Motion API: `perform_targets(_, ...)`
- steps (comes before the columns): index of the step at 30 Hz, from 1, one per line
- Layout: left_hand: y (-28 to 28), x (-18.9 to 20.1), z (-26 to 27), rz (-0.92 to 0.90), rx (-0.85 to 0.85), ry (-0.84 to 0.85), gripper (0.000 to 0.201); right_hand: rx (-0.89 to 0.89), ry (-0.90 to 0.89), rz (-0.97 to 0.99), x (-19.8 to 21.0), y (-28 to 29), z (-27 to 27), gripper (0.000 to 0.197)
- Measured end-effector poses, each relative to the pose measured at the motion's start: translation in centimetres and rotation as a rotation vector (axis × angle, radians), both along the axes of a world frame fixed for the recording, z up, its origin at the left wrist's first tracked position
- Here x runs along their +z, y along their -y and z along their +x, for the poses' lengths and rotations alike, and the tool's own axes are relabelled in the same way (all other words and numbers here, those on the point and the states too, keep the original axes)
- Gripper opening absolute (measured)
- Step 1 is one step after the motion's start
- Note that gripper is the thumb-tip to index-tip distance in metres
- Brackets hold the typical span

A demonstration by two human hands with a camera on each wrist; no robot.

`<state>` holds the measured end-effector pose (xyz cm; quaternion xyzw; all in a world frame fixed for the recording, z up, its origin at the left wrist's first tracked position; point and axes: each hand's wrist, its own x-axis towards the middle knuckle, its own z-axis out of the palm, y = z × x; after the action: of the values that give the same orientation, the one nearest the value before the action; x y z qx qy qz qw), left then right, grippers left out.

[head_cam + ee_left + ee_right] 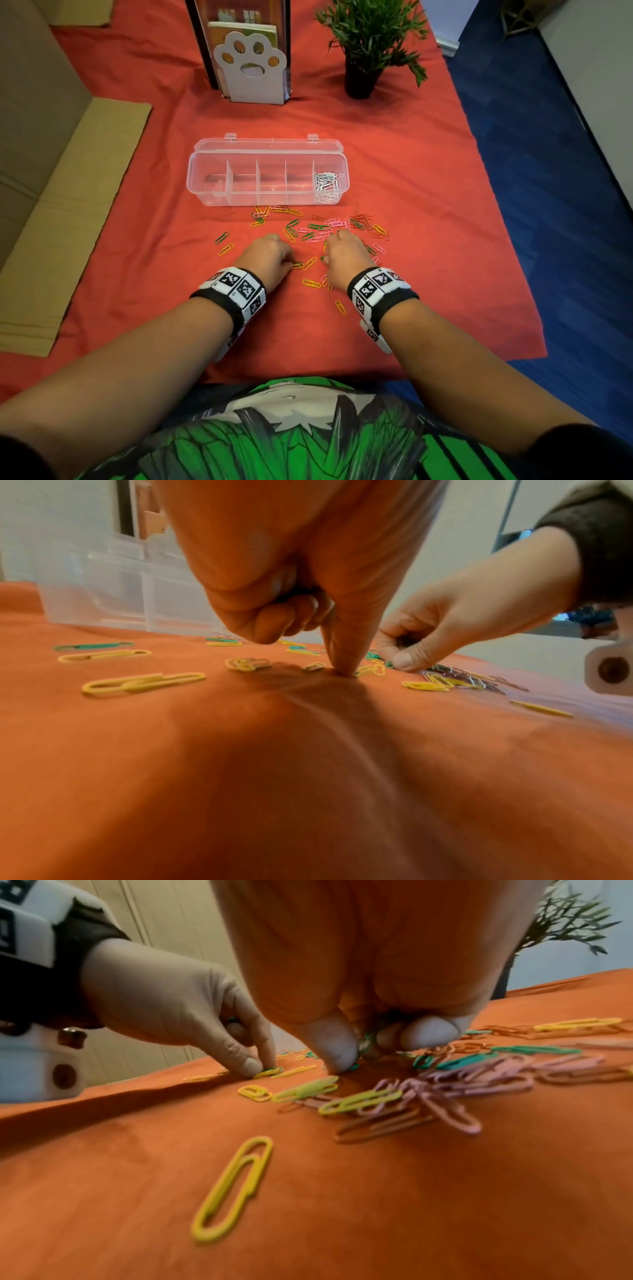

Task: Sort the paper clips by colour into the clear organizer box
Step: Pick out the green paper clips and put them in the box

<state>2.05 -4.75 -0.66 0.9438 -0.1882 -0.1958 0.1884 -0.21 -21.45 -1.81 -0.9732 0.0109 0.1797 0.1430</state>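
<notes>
The clear organizer box (pixel 205 164) lies open on the red cloth, with silver clips (pixel 325 186) in its rightmost compartment; the other compartments look bare. Green, yellow, pink and orange paper clips (pixel 318 233) lie scattered in front of it. My left hand (pixel 286 260) has curled fingers and pinches a green clip (pixel 272 1069) lying against a yellow one on the cloth; a green bit shows inside its curled fingers. My right hand (pixel 334 251) holds several green clips (pixel 368 1039) in curled fingers, its thumb pressing another green clip (pixel 352 1066) onto the cloth.
Flattened cardboard (pixel 68 212) lies along the left. A paw-shaped white bookend (pixel 250 68) and a potted plant (pixel 366 44) stand at the back. The table's right edge drops to blue floor (pixel 548 205). Loose yellow clips (pixel 340 307) lie near my wrists.
</notes>
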Motion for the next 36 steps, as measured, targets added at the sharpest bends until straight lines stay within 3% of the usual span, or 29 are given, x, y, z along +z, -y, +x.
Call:
perform_targets(4, 0.0, -0.1, -0.1, 0.01, -0.032, -0.007, 0.018, -0.188, -0.099, 0.297, 1.0, 0.9, 0.4, 0.005)
perform_targets(6, -0.3, -0.3, 0.0, -0.039, 0.039, -0.033, 0.013, -0.355, -0.111, 0.503, 1.0, 1.7, 0.6, 0.021)
perform_targets(9, -0.7, 0.2, 0.3, -0.178, 0.197, -0.091, 0.003, -0.574, -0.112, 0.777, 1.1, 2.7, 0.6, 0.026)
perform_targets(13, -1.1, 0.4, 0.8, -0.327, 0.354, -0.246, 0.013, -0.72, -0.212, 1.129, 2.1, 2.9, 0.6, 0.028)
perform_targets(15, -1.2, 0.1, 1.0, -0.508, 0.442, -0.372, 0.022, -0.83, -0.276, 1.254, 2.6, 2.5, 0.7, 0.022)
perform_targets(17, -1.1, 0.2, 0.9, -0.704, 0.559, -0.524, 0.028, -0.821, -0.282, 1.121, 2.4, 2.1, 0.8, 0.022)
perform_targets(21, -1.4, 1.4, 1.0, -0.954, 0.783, -0.792, 0.028, -0.325, -0.141, 0.304, 1.8, 1.1, 0.7, 0.007)
perform_targets(24, -1.9, 1.8, 1.1, -1.01, 0.884, -0.906, 0.024, -0.099, -0.075, 0.029, 1.0, 0.1, -0.1, 0.031)
perform_targets(27, -2.1, 1.2, 1.5, -0.912, 0.961, -0.707, 0.034, -0.01, -0.038, -0.06, 0.4, -0.8, -0.6, 0.04)
perform_targets(29, -3.1, 0.8, 2.1, -0.629, 0.865, -0.383, 0.039, 0.03, -0.083, -0.103, 0.2, -1.2, -0.7, 0.043)
perform_targets(32, -5.3, 0.9, 2.6, -0.201, 0.724, 0.012, 0.03, 0.024, -0.128, -0.061, 1.0, -0.9, 0.0, 0.036)
perform_targets(34, -6.5, 1.1, 2.7, -0.082, 0.708, 0.094, 0.024, -0.022, -0.215, 0.09, 2.3, -0.6, 0.6, 0.026)
perform_targets(36, -7.4, 0.9, 2.8, -0.005, 0.678, 0.094, 0.023, -0.221, -0.341, 0.453, 3.2, -0.1, 0.8, 0.02)
